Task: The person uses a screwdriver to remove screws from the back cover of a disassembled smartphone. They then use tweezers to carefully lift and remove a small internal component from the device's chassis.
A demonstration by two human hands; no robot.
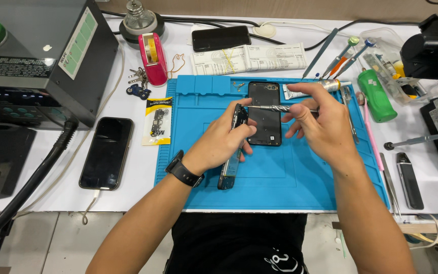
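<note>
On the white surface (143, 167) left of the blue mat (300, 187), a dark phone (106, 152) lies flat on its cable, out of the way. Over the mat, your left hand (219, 142) tilts a phone frame (231, 152) on edge, its grip wrapped around the upper end to steady it. Your right hand (320, 127) pinches a metal screwdriver (277, 108) level, tip meeting the frame's top. A black back panel (264, 114) lies flat on the mat behind both hands.

Above the blue mat (290, 182), your left hand (224, 139) grips the opened phone (231, 162) edge-up while your right hand (320, 122) points the screwdriver (275, 108) at it.
</note>
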